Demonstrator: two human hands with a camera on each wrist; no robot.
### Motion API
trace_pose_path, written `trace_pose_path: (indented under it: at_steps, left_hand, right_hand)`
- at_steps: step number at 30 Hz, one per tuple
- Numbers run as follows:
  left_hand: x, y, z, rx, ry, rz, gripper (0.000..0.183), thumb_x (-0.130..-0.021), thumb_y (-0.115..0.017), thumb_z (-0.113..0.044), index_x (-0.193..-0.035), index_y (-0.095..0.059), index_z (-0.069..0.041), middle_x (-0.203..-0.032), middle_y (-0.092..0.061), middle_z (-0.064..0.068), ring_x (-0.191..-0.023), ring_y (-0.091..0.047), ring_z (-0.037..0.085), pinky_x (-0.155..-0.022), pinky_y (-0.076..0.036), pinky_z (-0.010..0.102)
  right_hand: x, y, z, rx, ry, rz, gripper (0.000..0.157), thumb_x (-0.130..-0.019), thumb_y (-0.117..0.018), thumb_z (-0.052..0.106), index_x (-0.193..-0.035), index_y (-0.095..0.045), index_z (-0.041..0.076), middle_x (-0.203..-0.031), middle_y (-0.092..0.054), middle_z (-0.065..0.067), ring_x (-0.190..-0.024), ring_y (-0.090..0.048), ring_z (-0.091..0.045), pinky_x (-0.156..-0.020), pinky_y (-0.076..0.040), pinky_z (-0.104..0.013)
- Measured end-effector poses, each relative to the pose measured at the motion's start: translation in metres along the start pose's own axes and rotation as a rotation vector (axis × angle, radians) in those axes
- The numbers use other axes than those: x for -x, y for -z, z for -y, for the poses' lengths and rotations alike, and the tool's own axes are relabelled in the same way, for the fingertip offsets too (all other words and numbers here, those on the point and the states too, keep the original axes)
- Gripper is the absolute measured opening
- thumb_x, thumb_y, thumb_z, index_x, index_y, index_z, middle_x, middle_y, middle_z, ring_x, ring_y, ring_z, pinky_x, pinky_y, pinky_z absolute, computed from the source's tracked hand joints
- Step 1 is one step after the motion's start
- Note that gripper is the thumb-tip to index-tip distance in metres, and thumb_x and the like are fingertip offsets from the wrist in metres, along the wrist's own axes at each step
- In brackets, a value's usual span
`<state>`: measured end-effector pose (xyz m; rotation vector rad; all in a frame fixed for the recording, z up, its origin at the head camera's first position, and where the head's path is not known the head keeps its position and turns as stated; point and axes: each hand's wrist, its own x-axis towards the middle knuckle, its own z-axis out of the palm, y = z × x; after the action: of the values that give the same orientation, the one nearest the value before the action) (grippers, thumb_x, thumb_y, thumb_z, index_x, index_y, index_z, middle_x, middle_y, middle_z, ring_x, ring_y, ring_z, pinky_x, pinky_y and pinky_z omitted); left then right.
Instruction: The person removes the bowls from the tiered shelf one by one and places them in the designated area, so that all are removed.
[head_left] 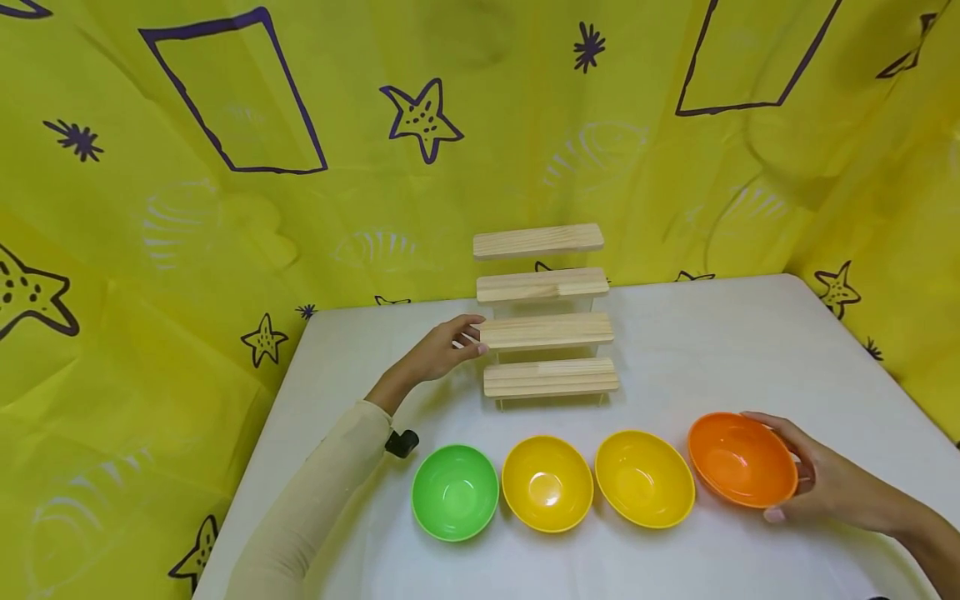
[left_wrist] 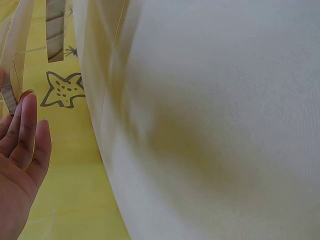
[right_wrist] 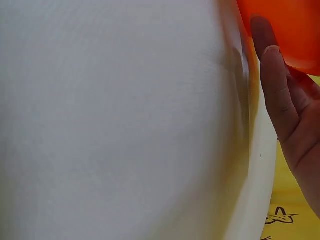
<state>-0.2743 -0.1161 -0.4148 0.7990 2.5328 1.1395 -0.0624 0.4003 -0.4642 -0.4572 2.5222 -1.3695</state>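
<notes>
A tiered wooden display stand with several pale plank shelves rises at the back middle of the white table. My left hand holds the left end of one of its lower planks, fingers at the far edge and thumb at the near edge. In the left wrist view the left hand shows at the left border beside the stand's planks. At the right, an orange bowl has my right hand curved round its right side. The right wrist view shows fingers of the right hand against the orange bowl.
Left of the orange bowl, a green bowl, a yellow bowl and another yellow bowl stand in a row. The white table meets a yellow curtain with dark drawings behind and at the sides.
</notes>
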Motion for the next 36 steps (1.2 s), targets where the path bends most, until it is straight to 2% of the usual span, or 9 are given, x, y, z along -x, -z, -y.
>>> trace_pose_path:
  at_steps: [6,13,29,36]
  left_hand:
    - [-0.0002,0.0013,-0.0007,-0.011,0.003,-0.002,0.058,-0.101,-0.064,-0.028,-0.15,-0.042,-0.007,-0.13,-0.06,0.017,-0.119,-0.061,0.031,-0.099,-0.051,0.046]
    - [0.0011,0.001,-0.0001,-0.015,0.01,0.007,0.059,-0.101,-0.063,-0.029,-0.151,-0.041,-0.006,-0.131,-0.059,0.017,-0.119,-0.061,0.03,-0.099,-0.051,0.045]
    - [-0.0008,-0.0005,0.0015,-0.023,0.021,0.006,0.06,-0.101,-0.063,-0.031,-0.152,-0.041,-0.007,-0.132,-0.06,0.017,-0.119,-0.061,0.03,-0.097,-0.052,0.045]
    - [0.0011,-0.0006,0.0013,-0.019,0.027,-0.002,0.06,-0.101,-0.062,-0.03,-0.152,-0.04,-0.008,-0.131,-0.06,0.017,-0.117,-0.061,0.029,-0.096,-0.052,0.043]
  right_hand:
    - [-0.0012,0.0009,-0.0057,-0.027,-0.041,0.03,0.101,-0.077,-0.081,0.0,-0.157,-0.022,0.016,-0.132,-0.041,0.034,-0.102,-0.061,0.0,-0.076,-0.057,-0.024]
    - [-0.0019,0.0001,-0.0067,-0.018,-0.052,0.042,0.1,-0.078,-0.08,0.001,-0.158,-0.021,0.017,-0.133,-0.038,0.037,-0.104,-0.059,0.003,-0.076,-0.057,-0.024]
    - [-0.0042,0.0043,-0.0089,-0.059,-0.077,0.089,0.099,-0.08,-0.079,0.002,-0.157,-0.019,0.018,-0.131,-0.041,0.037,-0.102,-0.061,-0.004,-0.076,-0.057,-0.025]
    - [-0.0049,0.0051,-0.0102,-0.018,-0.092,0.086,0.101,-0.082,-0.078,0.005,-0.16,-0.016,0.019,-0.129,-0.033,0.044,-0.099,-0.06,-0.002,-0.075,-0.056,-0.026]
